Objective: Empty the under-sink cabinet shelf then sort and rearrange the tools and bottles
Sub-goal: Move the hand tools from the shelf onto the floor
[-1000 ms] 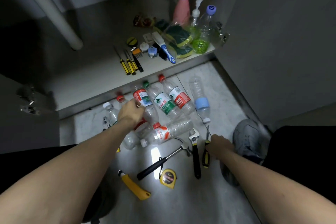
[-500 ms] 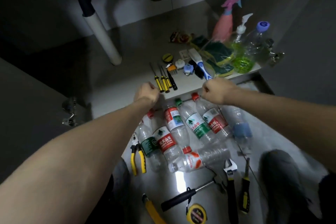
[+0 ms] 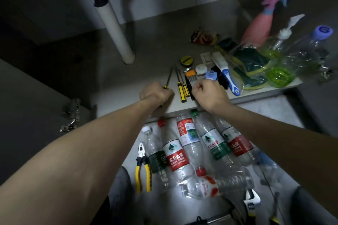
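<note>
With water bottles (image 3: 190, 144) and pliers (image 3: 141, 168) out on the floor, the shelf (image 3: 146, 71) is only half emptied: the left hand (image 3: 155, 93) grips a screwdriver (image 3: 167, 83) there, while the right hand (image 3: 208, 93) is fisted over another, its hold unclear.

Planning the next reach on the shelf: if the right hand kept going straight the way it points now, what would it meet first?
Most likely the blue bottle cap just beyond the knuckles of the right hand, with the black-bristled brush close beside it. Depth is unclear, so the hand may pass over them.
</note>
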Demonstrator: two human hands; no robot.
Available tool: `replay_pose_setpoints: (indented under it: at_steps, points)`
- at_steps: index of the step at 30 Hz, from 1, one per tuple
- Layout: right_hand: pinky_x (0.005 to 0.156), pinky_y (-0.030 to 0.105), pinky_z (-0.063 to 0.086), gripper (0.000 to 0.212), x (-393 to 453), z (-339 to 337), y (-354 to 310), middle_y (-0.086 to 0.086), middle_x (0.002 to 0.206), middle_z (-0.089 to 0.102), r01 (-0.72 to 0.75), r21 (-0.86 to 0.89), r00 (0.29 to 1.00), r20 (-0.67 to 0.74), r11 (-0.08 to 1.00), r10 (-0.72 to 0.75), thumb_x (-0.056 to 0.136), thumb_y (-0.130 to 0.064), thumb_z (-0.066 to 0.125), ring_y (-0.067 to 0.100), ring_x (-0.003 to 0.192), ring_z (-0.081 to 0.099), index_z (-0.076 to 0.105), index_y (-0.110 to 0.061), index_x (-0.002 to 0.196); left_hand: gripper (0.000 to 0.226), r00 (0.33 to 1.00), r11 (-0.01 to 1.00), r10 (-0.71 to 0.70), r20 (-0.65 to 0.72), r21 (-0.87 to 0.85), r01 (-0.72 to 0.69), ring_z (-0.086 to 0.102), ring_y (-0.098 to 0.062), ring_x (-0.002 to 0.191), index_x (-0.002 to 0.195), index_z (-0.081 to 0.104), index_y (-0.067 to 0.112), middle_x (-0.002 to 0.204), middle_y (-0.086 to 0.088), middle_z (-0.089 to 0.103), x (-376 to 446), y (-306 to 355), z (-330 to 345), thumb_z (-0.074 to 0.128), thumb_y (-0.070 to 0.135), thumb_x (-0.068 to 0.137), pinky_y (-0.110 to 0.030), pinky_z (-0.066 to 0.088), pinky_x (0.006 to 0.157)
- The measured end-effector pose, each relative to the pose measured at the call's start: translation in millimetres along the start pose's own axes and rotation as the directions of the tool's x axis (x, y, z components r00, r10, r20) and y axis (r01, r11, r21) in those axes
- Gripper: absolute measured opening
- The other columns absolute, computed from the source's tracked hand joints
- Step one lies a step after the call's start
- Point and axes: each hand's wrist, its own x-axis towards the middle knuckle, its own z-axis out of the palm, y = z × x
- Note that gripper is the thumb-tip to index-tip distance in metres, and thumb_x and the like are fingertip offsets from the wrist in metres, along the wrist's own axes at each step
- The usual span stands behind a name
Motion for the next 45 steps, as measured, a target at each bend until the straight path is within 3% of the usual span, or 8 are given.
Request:
replay_pose_setpoints:
  at_steps: [8,16,20,25,33,37,41,45]
  points:
    - [0.067,0.034,0.045,0.031,13,37,-23,0.01,0.103,0.068,0.099,-0.253,0.993,-0.036,0.962,-0.112,0.092,-0.038,0.064,0.033,0.094,0.066,0.06,-0.019,0.117,0.043,0.982,0.918,-0.191,0.006,-0.354,0.181,0.058,-0.04,0.107,0.113,0.057,0.007,0.116,-0.02,0.064,-26,-54,2,0.051,0.043,0.09,-0.034,0.042,0.08]
    - [0.061,0.032,0.039,0.016,-2,46,-31,0.008,0.088,0.065,0.039,-0.389,0.998,-0.035,0.92,-0.057,0.086,-0.023,0.066,0.03,0.077,0.058,0.061,-0.014,0.098,0.024,0.948,0.705,-0.319,-0.016,-0.673,0.226,0.058,-0.028,0.076,0.079,0.062,0.016,0.08,-0.007,0.066,-95,-87,20,0.053,0.036,0.089,-0.034,0.048,0.067]
    - [0.069,0.03,0.045,0.011,-8,47,-31,0.004,0.09,0.062,-0.186,-0.005,0.982,-0.009,0.982,0.186,0.089,-0.02,0.067,0.028,0.085,0.059,0.069,-0.015,0.098,0.03,0.95,0.728,-0.31,-0.045,-0.654,0.206,0.049,-0.018,0.059,0.067,0.057,0.017,0.058,0.005,0.054,-124,-95,20,0.055,0.031,0.093,-0.029,0.035,0.054]
    - [0.07,0.024,0.058,0.026,-29,33,-22,0.009,0.112,0.064,-0.424,0.747,0.89,0.238,0.512,0.389,0.099,-0.015,0.062,0.018,0.087,0.063,0.064,-0.007,0.124,0.032,0.961,0.752,-0.277,-0.02,-0.628,0.203,0.041,-0.015,0.055,0.063,0.05,0.019,0.057,0.003,0.046,-158,-94,3,0.054,0.026,0.093,-0.029,0.029,0.052]
    - [0.068,0.024,0.06,0.035,-65,-70,47,0.006,0.115,0.07,-0.24,0.944,0.932,0.158,0.228,0.326,0.105,-0.036,0.05,0.009,0.086,0.072,0.055,-0.009,0.126,0.027,0.992,0.856,-0.128,-0.016,-0.507,0.102,0.054,-0.031,0.071,0.074,0.062,0.012,0.069,-0.01,0.062,-203,-74,-20,0.053,0.031,0.091,-0.034,0.041,0.065]
    - [0.062,0.03,0.057,0.042,-93,-116,93,-0.001,0.07,0.068,-0.16,0.973,0.886,0.068,0.165,0.46,0.105,-0.05,0.041,0.009,0.06,0.068,0.058,-0.012,0.104,0.027,0.999,0.862,-0.043,0.01,-0.505,0.042,0.052,-0.025,0.067,0.071,0.058,0.014,0.06,-0.001,0.054,-221,-56,-6,0.057,0.031,0.092,-0.033,0.038,0.059]
    - [0.035,0.012,0.028,0.041,-135,-112,141,0.002,0.058,0.042,-0.342,0.885,0.771,0.073,0.315,0.633,0.104,-0.048,0.043,0.011,0.034,0.032,0.052,-0.017,0.079,0.023,0.991,0.896,0.107,0.085,-0.44,-0.059,0.058,-0.023,0.066,0.069,0.061,0.013,0.061,0.0,0.061,-243,-35,20,0.059,0.024,0.09,-0.032,0.044,0.061]
    - [0.035,0.013,0.033,0.012,-177,-74,204,0.009,0.061,0.045,-0.615,0.705,0.661,0.218,0.353,0.718,0.103,-0.016,0.048,0.015,0.041,0.036,0.054,-0.011,0.094,0.017,0.917,0.91,0.313,0.246,-0.354,-0.215,0.058,-0.013,0.069,0.076,0.063,0.023,0.071,0.01,0.063,-272,-22,54,0.06,0.023,0.093,-0.025,0.042,0.057]
